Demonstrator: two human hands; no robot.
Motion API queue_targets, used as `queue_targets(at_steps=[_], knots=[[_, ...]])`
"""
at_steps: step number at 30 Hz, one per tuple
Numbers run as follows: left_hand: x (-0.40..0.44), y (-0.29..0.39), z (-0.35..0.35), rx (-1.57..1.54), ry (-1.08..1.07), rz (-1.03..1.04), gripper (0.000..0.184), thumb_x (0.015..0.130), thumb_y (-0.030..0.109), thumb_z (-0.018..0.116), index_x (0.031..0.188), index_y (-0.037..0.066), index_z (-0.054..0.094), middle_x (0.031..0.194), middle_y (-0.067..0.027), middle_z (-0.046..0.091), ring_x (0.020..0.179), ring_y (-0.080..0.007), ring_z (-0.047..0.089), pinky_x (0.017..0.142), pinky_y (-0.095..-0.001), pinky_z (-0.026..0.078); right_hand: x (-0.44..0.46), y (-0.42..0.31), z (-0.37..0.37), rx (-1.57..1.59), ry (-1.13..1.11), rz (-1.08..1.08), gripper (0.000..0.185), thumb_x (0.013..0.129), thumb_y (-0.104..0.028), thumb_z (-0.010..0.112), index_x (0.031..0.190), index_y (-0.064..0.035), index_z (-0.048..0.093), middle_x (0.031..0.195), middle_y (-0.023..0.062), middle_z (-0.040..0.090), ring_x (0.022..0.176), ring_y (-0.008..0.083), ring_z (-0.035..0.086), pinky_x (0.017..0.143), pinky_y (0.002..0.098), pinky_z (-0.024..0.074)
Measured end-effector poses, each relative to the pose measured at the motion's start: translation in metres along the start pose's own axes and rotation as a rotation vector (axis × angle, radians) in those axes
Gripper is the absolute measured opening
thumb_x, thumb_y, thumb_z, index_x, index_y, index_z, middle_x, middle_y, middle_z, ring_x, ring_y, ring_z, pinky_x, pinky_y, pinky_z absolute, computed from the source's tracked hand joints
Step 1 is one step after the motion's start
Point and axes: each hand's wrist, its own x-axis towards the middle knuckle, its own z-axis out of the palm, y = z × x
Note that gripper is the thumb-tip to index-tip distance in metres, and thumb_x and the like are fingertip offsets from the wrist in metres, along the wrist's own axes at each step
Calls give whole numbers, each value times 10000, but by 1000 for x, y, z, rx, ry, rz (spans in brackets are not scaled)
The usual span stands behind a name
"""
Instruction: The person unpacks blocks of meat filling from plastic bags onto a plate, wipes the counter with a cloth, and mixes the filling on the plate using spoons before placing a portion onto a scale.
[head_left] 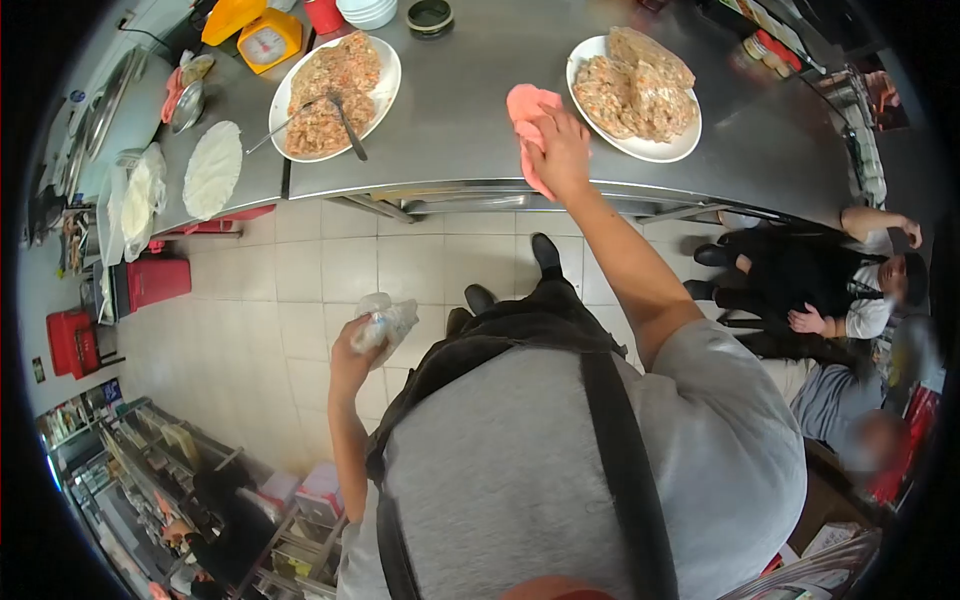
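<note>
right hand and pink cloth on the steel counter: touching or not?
Touching. The head view shows the right hand laid over the pink cloth, fingers across it, cloth showing around them on the steel counter.

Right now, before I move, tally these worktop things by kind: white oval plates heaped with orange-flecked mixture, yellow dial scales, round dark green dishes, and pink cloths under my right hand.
Heaped oval plates: 2
Yellow dial scale: 1
Dark green dish: 1
Pink cloth under your right hand: 1
Total: 5
</note>
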Motion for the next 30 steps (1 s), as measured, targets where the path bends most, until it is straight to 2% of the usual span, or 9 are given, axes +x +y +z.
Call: queue_targets(at_steps=[4,6,7,8,10,11,18,27,30], knots=[[12,0,7,25,-74,37,490,737,54,751,1205,16,611,1188,-144,654,1103,-246,621,949,-342,482,2,-25,-25,88,137,190,488,755,-277,760,1166,-66,604,1300,143,517,1258,309,446,1038,500,324],[12,7,10,38,-64,77,502,729,48,757,1209,20,612,1187,-144,652,1098,-244,621,947,-343,482,-14,-1,-21,404,181,276,446,791,-292,753,1136,-65,582,1185,136,610,924,275,631,804,372,485],[13,4,9,41,-67,87,502,729,48,757,1209,20,612,1187,-144,652,1098,-244,621,947,-343,482,-21,-39,-71,1108,203,654,437,884,-299,661,1198,-25,527,1129,171,629,795,254,653,721,321,517],[15,-2,8,34,-41,60,508,725,45,761,1210,20,612,1182,-142,653,1094,-243,622,945,-343,482,-22,-26,-76,1107,214,646,437,884,-299,661,1198,-25,527,1129,171,629,795,254,653,721,321,517],[11,1,8,37,-30,41,513,721,43,764,1211,20,612,1177,-141,654,1089,-241,622,944,-343,482,-45,16,-86,1703,313,1111,446,976,-294,497,1261,45,447,1130,207,627,818,272,659,741,349,532],[11,12,9,79,-36,21,511,722,44,765,1209,21,614,1173,-139,655,1084,-240,624,940,-343,483,-46,38,-83,1795,265,1005,451,960,-187,345,1302,104,384,1228,223,586,970,320,654,819,388,528],[44,68,39,118,-46,89,490,722,53,769,1191,26,629,1143,-127,670,1048,-228,631,932,-339,480,-28,71,-97,1774,363,956,503,876,-63,349,1306,186,279,1175,358,548,993,485,640,796,506,609],[69,127,114,237,-7,223,442,801,25,727,1218,-24,591,1064,-91,674,1014,-162,612,896,-298,482,-56,216,-185,1831,504,1001,530,865,-32,376,1338,171,248,1240,368,501,1081,522,579,895,588,561],[70,138,151,8,2,104,431,817,34,724,1223,-19,589,1073,-77,667,1024,-156,601,916,-300,467,-64,298,-214,1840,631,979,535,868,-16,370,1363,141,242,1267,336,505,1111,507,570,918,596,547]])
